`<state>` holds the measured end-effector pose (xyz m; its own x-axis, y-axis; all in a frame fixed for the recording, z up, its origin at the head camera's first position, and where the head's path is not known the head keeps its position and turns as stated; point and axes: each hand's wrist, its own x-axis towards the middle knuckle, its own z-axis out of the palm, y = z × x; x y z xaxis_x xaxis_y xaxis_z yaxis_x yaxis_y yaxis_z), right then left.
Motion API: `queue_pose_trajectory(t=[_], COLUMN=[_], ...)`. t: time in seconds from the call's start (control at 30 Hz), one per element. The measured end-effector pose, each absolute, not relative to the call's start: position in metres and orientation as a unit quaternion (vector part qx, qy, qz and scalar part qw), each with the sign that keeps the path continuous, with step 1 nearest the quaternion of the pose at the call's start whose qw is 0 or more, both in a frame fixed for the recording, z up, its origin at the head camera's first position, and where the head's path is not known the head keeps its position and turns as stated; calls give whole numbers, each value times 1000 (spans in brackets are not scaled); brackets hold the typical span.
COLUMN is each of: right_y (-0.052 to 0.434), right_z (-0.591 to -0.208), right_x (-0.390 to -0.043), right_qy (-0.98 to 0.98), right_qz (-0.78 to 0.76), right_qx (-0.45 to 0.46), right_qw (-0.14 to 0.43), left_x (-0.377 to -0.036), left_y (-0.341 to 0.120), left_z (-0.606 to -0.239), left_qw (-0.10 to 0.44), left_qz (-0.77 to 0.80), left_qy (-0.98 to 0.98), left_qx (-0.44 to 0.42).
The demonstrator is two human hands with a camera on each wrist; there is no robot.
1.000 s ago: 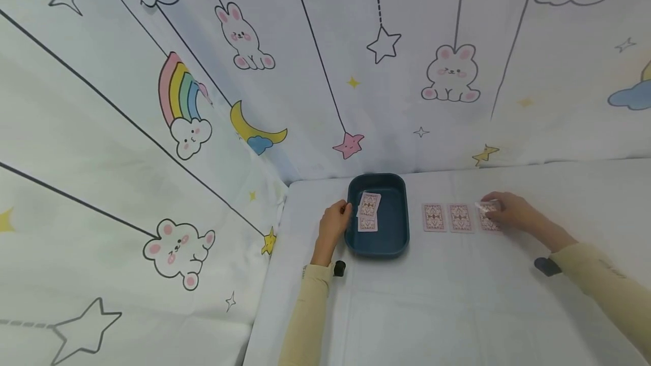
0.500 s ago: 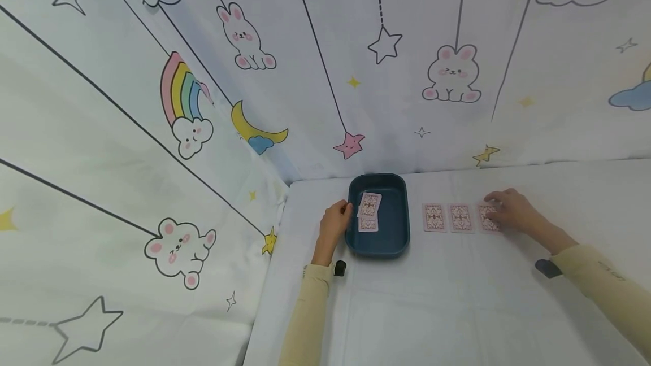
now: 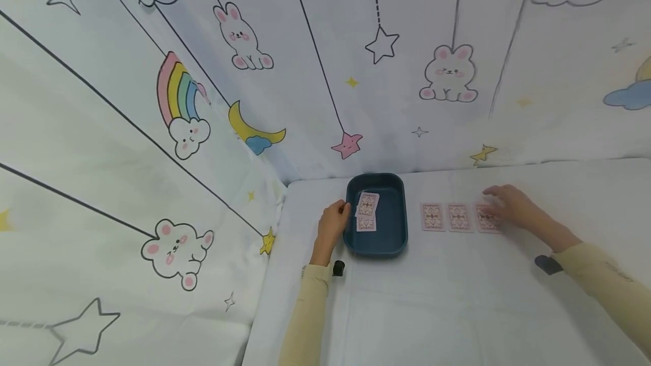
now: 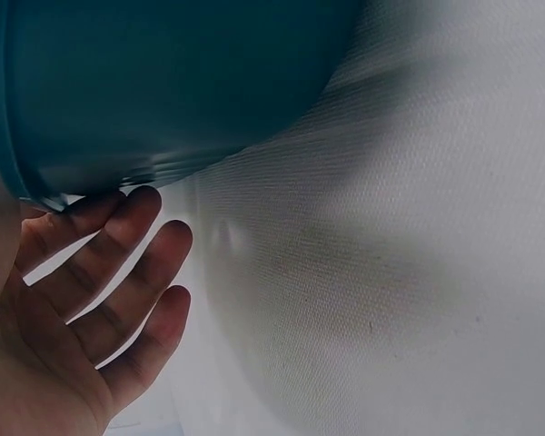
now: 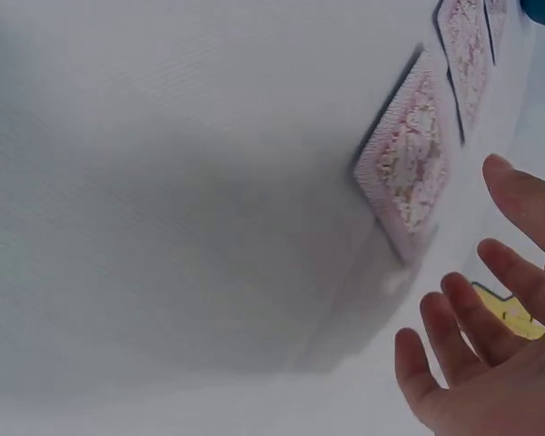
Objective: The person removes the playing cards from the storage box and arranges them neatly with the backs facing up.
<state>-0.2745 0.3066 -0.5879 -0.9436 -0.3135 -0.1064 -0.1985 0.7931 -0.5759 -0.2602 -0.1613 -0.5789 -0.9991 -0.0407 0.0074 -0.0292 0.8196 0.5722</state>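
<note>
Printed cloth (image 3: 285,61) hung beyond both hands, meeting a white-covered counter (image 3: 432,298) along its far edge. The left hand (image 3: 333,221) seemed to hold the near side of a dark teal tray (image 3: 393,225) lightly by its rim, index finger touching just under the lip, the other fingers loosely spread and the thumb hidden. Inside the tray, just past those fingers, lay two patterned cards, an upper card (image 3: 367,204) overlapping a lower card (image 3: 365,224). Between the tray and the right hand, a first card (image 3: 432,217) and a middle card (image 3: 459,217) lay flat, back up, in a row that ended with an end card (image 3: 485,220) partly covered by that hand. A second earlier, the right hand (image 3: 513,206) had its fingers on the end card; now it held nothing, its fingers parted and clear of the card. The row had not visibly shifted, so the end card appeared to have been released in line with its neighbours, with the tray steadied alongside.
</note>
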Motion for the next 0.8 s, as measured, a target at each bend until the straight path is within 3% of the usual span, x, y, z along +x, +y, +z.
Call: queue_pose_trajectory(t=[0.33, 0.8], right_y=[287, 243], right_z=[-580, -563], right_x=[-280, -282], right_qy=[944, 945], right_qz=[-274, -264], right_qx=[-124, -153], right_qw=[138, 119], left_x=[-261, -263], left_y=[-162, -163], left_z=[-580, -581], left_qw=[6, 5], left_qz=[-300, -296], left_qy=[-954, -955], left_qx=[13, 16])
